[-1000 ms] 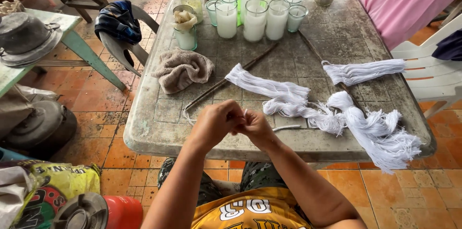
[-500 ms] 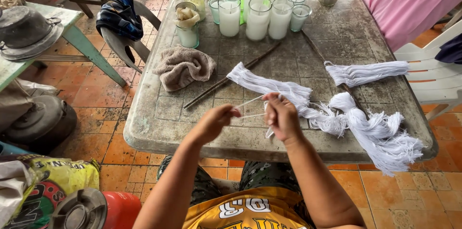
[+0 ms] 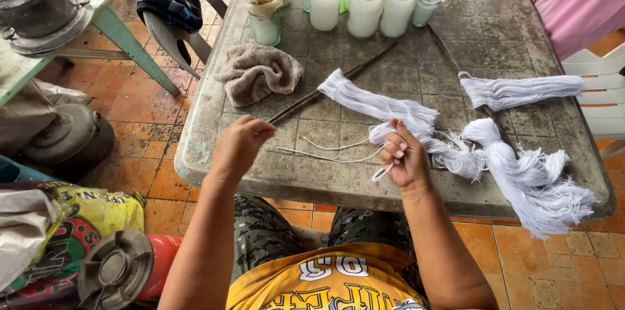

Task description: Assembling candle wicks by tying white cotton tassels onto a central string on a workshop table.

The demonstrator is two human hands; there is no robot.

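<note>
Concrete-grey, the surface [image 3: 508, 36] is carrying white string bundles [image 3: 390, 105] at its centre, with wax-filled glasses [image 3: 364, 4] at twelve o'clock. The right hand [image 3: 405, 154] is pinching a single white strand [image 3: 338, 157] that is trailing toward nine o'clock, where the left hand [image 3: 239, 147] is closing its grip, apparently on the far end. Judging by this, one length is being drawn out of the bundle; cleanly freeing it is calling for steady tension.

Brown towel [image 3: 258, 73], glass candles [image 3: 364, 0]

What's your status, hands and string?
Left hand closed, right hand pinching white string. String stretched over table edge. String bundles beside right hand, nothing blocking.
</note>
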